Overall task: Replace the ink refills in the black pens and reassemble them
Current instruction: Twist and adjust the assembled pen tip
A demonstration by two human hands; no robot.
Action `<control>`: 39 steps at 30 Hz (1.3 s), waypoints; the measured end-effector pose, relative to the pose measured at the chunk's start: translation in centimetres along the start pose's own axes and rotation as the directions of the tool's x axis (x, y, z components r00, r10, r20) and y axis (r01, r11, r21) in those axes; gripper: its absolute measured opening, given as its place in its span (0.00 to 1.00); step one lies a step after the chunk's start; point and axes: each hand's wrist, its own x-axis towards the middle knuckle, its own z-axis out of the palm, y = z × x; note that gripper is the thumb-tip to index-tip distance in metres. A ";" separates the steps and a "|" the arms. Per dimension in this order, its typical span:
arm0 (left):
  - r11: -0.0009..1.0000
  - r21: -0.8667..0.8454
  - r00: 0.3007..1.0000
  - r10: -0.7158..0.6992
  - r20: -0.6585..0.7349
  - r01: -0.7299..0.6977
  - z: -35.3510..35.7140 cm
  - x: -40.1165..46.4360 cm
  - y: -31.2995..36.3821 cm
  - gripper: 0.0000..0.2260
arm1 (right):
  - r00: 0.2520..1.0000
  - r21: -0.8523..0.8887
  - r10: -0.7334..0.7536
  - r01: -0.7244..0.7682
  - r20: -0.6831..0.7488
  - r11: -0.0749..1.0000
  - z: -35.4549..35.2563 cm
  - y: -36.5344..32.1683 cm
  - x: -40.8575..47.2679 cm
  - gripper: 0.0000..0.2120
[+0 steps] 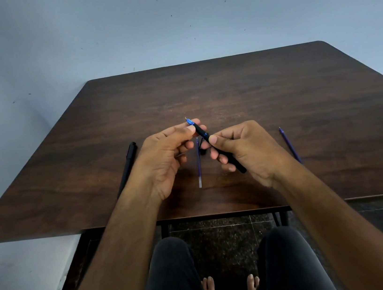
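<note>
Above the middle of the brown table point(227, 90) I hold a black pen point(230, 160) slanted, its blue tip section pointing up and left. My right hand point(248, 151) grips the black barrel. My left hand point(167, 155) pinches the blue tip end point(190, 121) between thumb and fingers. A blue ink refill point(199, 166) lies on the table between my hands. Just behind it a small black part point(202, 147) sits mostly hidden by my fingers. A second blue refill point(290, 145) lies to the right. Another capped black pen point(128, 164) lies to the left, partly under my left forearm.
The table stands against a pale blue wall. Its near edge runs just past my wrists, with a metal frame underneath. Below it I see my knees in dark trousers and my bare feet on a speckled dark floor.
</note>
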 end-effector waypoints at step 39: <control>0.991 -0.126 0.996 0.037 -0.079 -0.047 0.3 0.5 -0.4 0.16 | 1.000 0.011 -0.028 0.028 -0.003 1.000 0.2 -0.7 -0.7 0.10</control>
